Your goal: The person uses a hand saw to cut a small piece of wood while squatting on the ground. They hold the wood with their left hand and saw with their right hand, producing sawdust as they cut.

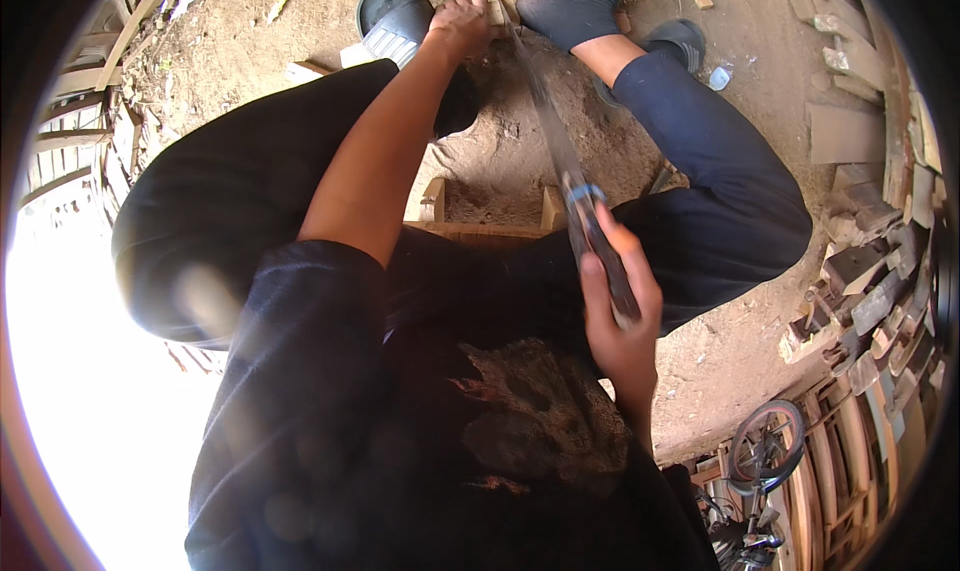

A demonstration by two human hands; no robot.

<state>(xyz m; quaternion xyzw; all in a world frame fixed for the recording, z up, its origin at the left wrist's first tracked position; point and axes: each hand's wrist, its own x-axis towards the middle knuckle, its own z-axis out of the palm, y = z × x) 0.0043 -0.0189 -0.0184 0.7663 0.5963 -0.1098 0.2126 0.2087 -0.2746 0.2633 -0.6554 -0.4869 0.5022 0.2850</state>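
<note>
"Dark shirt (420,421) nearest us. What's in the right hand (625,286)?"

"1 handsaw (553,121). The fingers wrap around its blue-banded handle, and the long blade slants away between 2 bent legs (710,131)."

"And the left hand (460,23)?"

"Out by the blade's far end, fingers bunched together against 1 small wood piece (497,11). From where I stand, I can't tell whether they pinch it."

"Is the blade touching it?"

"It reaches just beside it; contact is unclear. The socked foot (565,13) is near, to the right, on the dirt floor (760,31)."
</note>
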